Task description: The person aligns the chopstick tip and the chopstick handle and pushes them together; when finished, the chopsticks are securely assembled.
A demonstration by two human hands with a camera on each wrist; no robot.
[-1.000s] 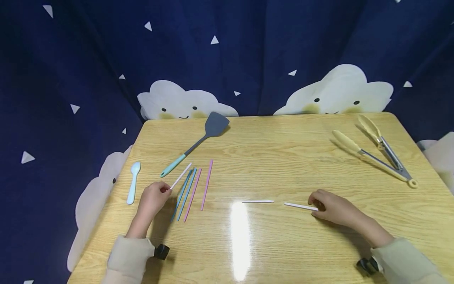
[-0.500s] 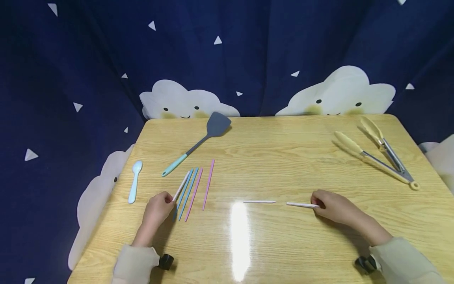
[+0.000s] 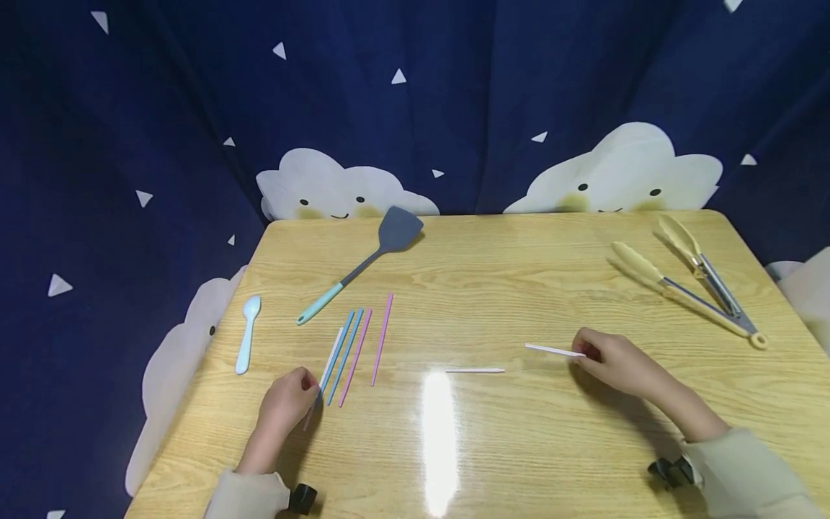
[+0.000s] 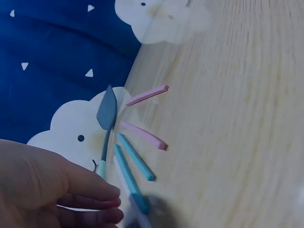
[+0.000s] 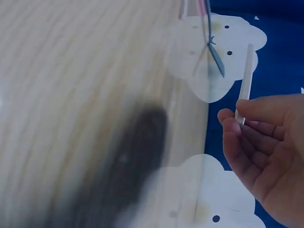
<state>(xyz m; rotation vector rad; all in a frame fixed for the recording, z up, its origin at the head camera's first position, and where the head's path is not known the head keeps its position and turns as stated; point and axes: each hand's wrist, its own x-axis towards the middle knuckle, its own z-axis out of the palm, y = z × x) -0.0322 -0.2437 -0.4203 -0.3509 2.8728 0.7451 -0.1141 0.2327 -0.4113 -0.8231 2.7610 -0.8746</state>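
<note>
Thin sticks lie on the wooden table. By the left, a white stick [image 3: 332, 355] rests alongside a blue stick [image 3: 340, 349], with a second blue stick [image 3: 351, 346] and two pink sticks [image 3: 355, 357] to its right. My left hand [image 3: 285, 404] is at the lower part of that white stick; in the left wrist view its fingertips [image 4: 111, 192] stand beside the stick, not round it. My right hand [image 3: 612, 360] pinches another white stick [image 5: 246, 83] by one end between thumb and fingers, raised over the table. One more white stick [image 3: 475, 370] lies at the middle.
A light blue spoon [image 3: 246, 335] lies at the left edge. Behind the sticks is a spatula [image 3: 395, 231] with a mint handle. Spread tongs [image 3: 707, 288] lie at the back right. A navy curtain [image 3: 454, 94] with cloud prints hangs behind the table.
My left hand has brought its white stick down next to the blue ones, and its fingers have come off it. My right hand has lifted its white stick slightly and moved away from me.
</note>
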